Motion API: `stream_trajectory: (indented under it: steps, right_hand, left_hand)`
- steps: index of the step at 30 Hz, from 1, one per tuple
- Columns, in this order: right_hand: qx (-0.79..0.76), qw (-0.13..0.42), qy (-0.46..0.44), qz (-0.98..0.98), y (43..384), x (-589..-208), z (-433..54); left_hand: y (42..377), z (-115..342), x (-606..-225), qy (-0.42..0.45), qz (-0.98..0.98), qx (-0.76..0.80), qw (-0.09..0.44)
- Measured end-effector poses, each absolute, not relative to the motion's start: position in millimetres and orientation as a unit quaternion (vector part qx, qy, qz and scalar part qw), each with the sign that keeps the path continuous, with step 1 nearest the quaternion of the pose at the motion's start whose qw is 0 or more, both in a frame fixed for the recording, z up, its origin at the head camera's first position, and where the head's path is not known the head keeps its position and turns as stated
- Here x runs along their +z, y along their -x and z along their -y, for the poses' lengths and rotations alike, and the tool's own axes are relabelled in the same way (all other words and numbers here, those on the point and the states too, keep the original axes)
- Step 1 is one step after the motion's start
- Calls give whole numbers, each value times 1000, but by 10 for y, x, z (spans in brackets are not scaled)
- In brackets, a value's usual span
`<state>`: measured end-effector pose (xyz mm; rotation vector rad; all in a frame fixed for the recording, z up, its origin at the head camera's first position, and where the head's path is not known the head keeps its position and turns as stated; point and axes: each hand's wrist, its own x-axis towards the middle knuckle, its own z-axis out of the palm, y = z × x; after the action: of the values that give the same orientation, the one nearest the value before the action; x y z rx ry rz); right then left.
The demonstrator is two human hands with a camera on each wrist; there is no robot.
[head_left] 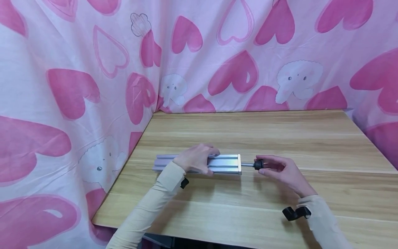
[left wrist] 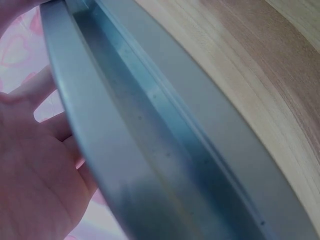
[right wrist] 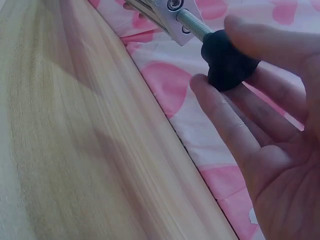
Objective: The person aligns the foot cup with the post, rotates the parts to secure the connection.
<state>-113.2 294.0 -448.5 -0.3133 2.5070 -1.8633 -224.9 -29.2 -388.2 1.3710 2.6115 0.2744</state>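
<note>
A silver aluminium extrusion (head_left: 225,164) with long grooves lies crosswise in front of me, its shadow falling on the wood nearer to me. My left hand (head_left: 196,159) grips it around the middle, thumb on the near side and fingers over the far side. From the end plate (head_left: 239,164) at its right end sticks out a threaded rod (right wrist: 194,24), tipped with a black lobed knob (right wrist: 226,60). The thumb and fingers of my right hand (head_left: 284,171) pinch this knob. In the left wrist view the grooved face of the extrusion (left wrist: 145,125) fills the middle.
The wooden table (head_left: 280,135) extends under and around both hands. A pink and white curtain (head_left: 192,76) with hearts hangs along its back and left edges, and more of it at the right. Black wrist mounts (head_left: 295,213) stick out from both sleeves.
</note>
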Motion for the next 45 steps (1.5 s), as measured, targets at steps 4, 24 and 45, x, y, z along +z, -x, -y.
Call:
stream_trajectory:
  steps: [4,24,45]
  right_hand:
    - [-609,30,88,-788,1148,-4463,-2941]
    - [-598,53,102,-793,1155,-4454,-2895]
    - [-606,12,130,-785,1083,-4532,-2929]
  left_hand:
    - [2250,286,-3878,-460,-879,88,88]
    - [2253,310,-3857,-447,-885,89,94]
    - [2223,297,-3953,-459,-880,86,86]
